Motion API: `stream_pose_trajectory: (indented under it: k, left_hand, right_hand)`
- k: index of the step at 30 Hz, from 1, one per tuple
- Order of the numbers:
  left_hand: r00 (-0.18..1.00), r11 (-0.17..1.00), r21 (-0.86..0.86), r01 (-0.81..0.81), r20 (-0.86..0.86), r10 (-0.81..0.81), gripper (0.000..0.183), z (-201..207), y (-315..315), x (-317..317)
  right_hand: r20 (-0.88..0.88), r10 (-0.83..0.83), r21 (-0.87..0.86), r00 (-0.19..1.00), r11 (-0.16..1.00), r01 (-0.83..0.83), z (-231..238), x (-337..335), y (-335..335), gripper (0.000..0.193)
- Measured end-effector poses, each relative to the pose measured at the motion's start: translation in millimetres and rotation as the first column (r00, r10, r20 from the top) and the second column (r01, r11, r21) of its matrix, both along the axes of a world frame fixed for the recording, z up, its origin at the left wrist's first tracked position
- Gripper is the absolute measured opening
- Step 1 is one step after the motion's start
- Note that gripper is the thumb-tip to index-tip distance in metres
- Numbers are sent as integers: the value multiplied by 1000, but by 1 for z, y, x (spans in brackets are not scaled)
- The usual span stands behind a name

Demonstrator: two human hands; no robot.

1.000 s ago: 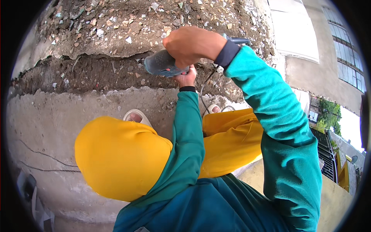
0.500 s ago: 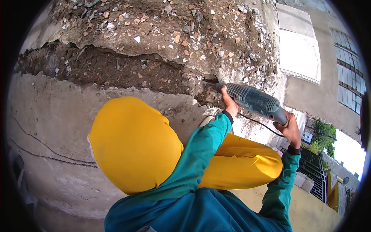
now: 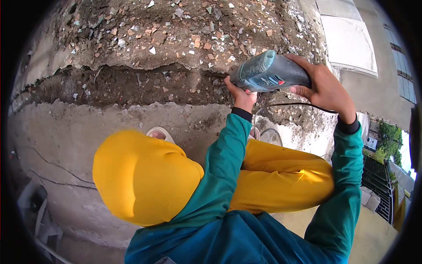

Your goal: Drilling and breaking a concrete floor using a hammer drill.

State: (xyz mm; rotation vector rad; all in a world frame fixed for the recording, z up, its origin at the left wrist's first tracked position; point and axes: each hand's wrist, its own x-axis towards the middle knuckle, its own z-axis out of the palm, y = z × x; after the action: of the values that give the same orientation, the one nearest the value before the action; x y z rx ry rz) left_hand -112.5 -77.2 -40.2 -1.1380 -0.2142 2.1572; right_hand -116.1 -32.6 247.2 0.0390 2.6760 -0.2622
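I am gripping a grey-blue power tool [image 3: 274, 75] with both hands over a dirt trench [image 3: 145, 88].
My left hand [image 3: 241, 96] is grasping its lower front, fingers partly hidden; my right hand [image 3: 327, 90] is wrapping its rear end. A dark cord [image 3: 303, 104] is trailing below the tool, beside rubble [image 3: 202, 42]. I am judging it heavy, rigid and perhaps dusty-slick, needing firm holds at rear and front body.

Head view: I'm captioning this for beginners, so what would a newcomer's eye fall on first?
Probably the bright yellow trousers, across the middle of the picture. Next, the dusty dark power tool, right of centre near the top, between the left hand and the right hand. Left of it runs a rough dirt trench.
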Motion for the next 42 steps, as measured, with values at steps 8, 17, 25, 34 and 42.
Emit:
stream_pose_trajectory:
  k: [8,17,25,34,42]
  left_hand:
    - [978,961,203,-190,121,168,59,-95,-65,-61]
    - [945,950,-31,-310,100,311,62,-119,-80,-86]
    - [953,928,-217,-303,-75,294,73,-101,-91,-78]
    - [858,903,108,-416,374,351,64,-71,-83,-73]
    - [843,924,114,-365,462,276,62,-98,-60,-51]
  right_hand:
    - [443,134,149,887,964,-220,-70,-165,-126,29]
    - [604,426,195,673,740,-643,-121,-236,-189,38]
    - [603,304,150,737,865,-479,-123,-238,-186,33]
    - [767,228,73,600,897,-435,-118,-223,-176,35]
    - [764,121,114,634,942,-317,-118,-202,-155,32]
